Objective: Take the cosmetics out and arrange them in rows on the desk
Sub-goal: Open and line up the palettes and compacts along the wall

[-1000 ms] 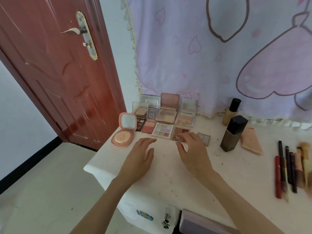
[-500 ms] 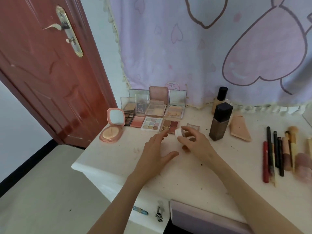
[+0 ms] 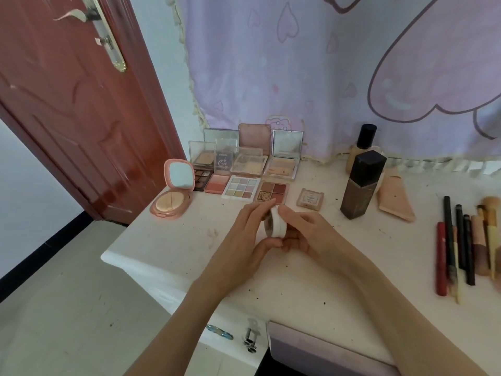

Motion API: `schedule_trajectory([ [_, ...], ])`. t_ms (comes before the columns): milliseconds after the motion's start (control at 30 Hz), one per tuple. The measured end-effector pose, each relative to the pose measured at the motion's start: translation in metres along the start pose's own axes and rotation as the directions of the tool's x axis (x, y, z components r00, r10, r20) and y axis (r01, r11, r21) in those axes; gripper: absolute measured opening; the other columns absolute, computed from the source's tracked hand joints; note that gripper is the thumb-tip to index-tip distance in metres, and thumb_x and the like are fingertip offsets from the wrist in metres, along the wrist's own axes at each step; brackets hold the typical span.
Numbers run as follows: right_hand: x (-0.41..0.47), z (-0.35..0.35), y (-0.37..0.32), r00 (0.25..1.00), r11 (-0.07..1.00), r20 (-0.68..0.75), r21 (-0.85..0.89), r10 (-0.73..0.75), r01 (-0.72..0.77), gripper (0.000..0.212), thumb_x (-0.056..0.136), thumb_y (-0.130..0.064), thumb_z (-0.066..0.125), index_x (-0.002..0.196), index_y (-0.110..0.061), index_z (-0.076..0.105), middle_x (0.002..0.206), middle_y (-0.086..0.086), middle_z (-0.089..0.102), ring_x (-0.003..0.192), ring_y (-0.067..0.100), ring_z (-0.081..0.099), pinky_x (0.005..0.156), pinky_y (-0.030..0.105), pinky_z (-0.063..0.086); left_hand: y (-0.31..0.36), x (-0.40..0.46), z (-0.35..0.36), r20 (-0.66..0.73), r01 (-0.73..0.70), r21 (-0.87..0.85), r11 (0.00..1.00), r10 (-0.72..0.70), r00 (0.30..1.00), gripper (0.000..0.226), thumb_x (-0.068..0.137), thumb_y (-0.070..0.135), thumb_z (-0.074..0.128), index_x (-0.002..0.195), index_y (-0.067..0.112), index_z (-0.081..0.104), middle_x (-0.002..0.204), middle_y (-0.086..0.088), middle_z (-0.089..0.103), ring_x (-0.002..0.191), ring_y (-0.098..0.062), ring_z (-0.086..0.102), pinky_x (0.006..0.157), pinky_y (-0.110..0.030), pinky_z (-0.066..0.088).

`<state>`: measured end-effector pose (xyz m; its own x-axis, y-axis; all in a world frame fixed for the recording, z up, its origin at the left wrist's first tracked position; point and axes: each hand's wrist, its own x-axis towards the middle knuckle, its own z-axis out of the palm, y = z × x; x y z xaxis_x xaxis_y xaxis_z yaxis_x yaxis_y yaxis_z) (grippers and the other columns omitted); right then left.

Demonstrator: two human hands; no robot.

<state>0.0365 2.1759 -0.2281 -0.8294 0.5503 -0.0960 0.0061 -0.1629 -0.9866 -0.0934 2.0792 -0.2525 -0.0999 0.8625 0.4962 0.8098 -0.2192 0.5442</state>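
Observation:
A small round white compact (image 3: 277,222) is held on edge above the white desk (image 3: 168,240), between both hands. My left hand (image 3: 245,240) grips its left face and underside; my right hand (image 3: 306,234) pinches its right side with thumb on top. Behind them, several open eyeshadow palettes (image 3: 241,187) stand in two rows at the desk's back. A pink round powder compact (image 3: 170,196) lies open at their left. A small square beige case (image 3: 310,199) sits just right of the front row.
A tall dark square bottle (image 3: 360,188) and a black-capped foundation bottle (image 3: 362,147) stand right of centre, beside a peach tube (image 3: 395,199). Several pencils and brushes (image 3: 461,245) lie at the right. A lilac pouch (image 3: 311,351) sits at the front edge; a red door (image 3: 67,104) stands left.
Both hands left the desk top. My right hand picked up the small white compact near the front palettes, and my left hand came over to hold it too.

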Motion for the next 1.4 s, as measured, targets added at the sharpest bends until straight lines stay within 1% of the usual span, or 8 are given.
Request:
schedule_trajectory([
  [233,-0.0048,0.0039,0.0013,1.000,0.998,-0.018,0.070,-0.001,0.002,0.041,0.073,-0.047,0.057,0.086,-0.011,0.072,0.082,0.011,0.068,0.071,0.019,0.059,0.061,0.024,0.051,-0.0016,-0.0040,0.0032,0.027,0.020,0.041,0.999,-0.022,0.999,0.050,0.088,0.045,0.039,0.132,0.035,0.019,0.126,0.012,0.027,0.117,0.003,0.024,0.100,0.001,0.015],
  [433,-0.0080,0.0040,0.0026,1.000,0.997,-0.014,0.078,-0.013,0.014,0.035,0.074,-0.040,0.060,0.089,-0.011,0.072,0.086,0.010,0.071,0.075,0.019,0.064,0.069,0.025,0.053,-0.0038,-0.0025,0.0037,0.044,0.066,0.028,0.997,-0.067,0.997,0.057,0.085,0.068,0.024,0.131,0.035,0.021,0.125,0.011,0.033,0.114,0.004,0.026,0.101,-0.007,0.024],
  [533,-0.0080,0.0030,0.0020,1.000,0.992,-0.020,0.126,0.010,-0.007,0.037,0.072,-0.040,0.061,0.091,-0.009,0.071,0.089,0.014,0.071,0.079,0.022,0.064,0.070,0.028,0.055,-0.0017,-0.0026,0.0016,0.016,0.077,0.010,0.997,-0.077,0.997,0.057,0.081,0.067,0.033,0.130,0.040,0.021,0.123,0.014,0.035,0.111,0.001,0.030,0.097,-0.020,0.034],
  [700,-0.0053,0.0023,0.0013,0.997,0.988,-0.051,0.150,0.058,-0.049,0.049,0.069,-0.047,0.061,0.094,-0.005,0.068,0.086,0.018,0.067,0.073,0.025,0.059,0.067,0.031,0.051,0.0005,-0.0052,0.0006,-0.028,-0.040,0.037,0.999,0.041,0.999,0.064,0.083,0.044,0.055,0.139,0.033,0.025,0.136,0.017,0.031,0.125,0.003,0.029,0.102,-0.018,0.034],
  [867,-0.0049,0.0022,0.0013,0.996,0.997,-0.061,0.035,0.065,-0.062,0.052,0.067,-0.050,0.060,0.090,-0.005,0.069,0.066,0.004,0.063,0.057,0.013,0.054,0.055,0.023,0.043,0.0003,-0.0032,-0.0011,-0.079,0.050,0.025,0.998,-0.048,0.996,0.049,0.083,0.050,0.045,0.128,0.035,0.036,0.118,0.029,0.037,0.113,0.015,0.029,0.094,-0.010,0.032],
  [1033,-0.0026,-0.0002,0.0041,0.996,0.996,-0.062,0.071,0.067,-0.062,0.055,0.068,-0.050,0.059,0.095,-0.003,0.068,0.079,0.013,0.065,0.067,0.020,0.055,0.064,0.029,0.045,0.0022,-0.0050,-0.0003,-0.015,0.042,0.016,0.999,-0.042,0.999,0.070,0.078,0.052,0.052,0.138,0.035,0.022,0.133,0.018,0.031,0.119,-0.003,0.036,0.097,-0.018,0.036],
  [1200,-0.0020,-0.0008,0.0062,0.997,0.997,-0.051,0.044,0.064,-0.062,0.062,0.066,-0.055,0.060,0.094,0.000,0.067,0.068,0.003,0.059,0.058,0.011,0.046,0.054,0.023,0.036,0.0008,-0.0050,-0.0026,-0.065,0.018,0.019,1.000,-0.017,0.998,0.054,0.083,0.043,0.052,0.134,0.031,0.036,0.124,0.026,0.041,0.107,0.007,0.043,0.091,-0.008,0.036],
  [1400,-0.0024,-0.0004,0.0072,0.996,0.997,-0.084,0.070,0.033,-0.027,0.058,0.067,-0.047,0.063,0.110,-0.008,0.065,0.086,0.007,0.059,0.073,0.015,0.049,0.062,0.024,0.040,0.0033,-0.0009,-0.0043,-0.105,0.156,-0.099,0.983,-0.166,0.980,0.042,0.083,0.049,0.047,0.123,0.047,0.034,0.110,0.022,0.048,0.095,-0.001,0.049,0.077,-0.009,0.041],
])
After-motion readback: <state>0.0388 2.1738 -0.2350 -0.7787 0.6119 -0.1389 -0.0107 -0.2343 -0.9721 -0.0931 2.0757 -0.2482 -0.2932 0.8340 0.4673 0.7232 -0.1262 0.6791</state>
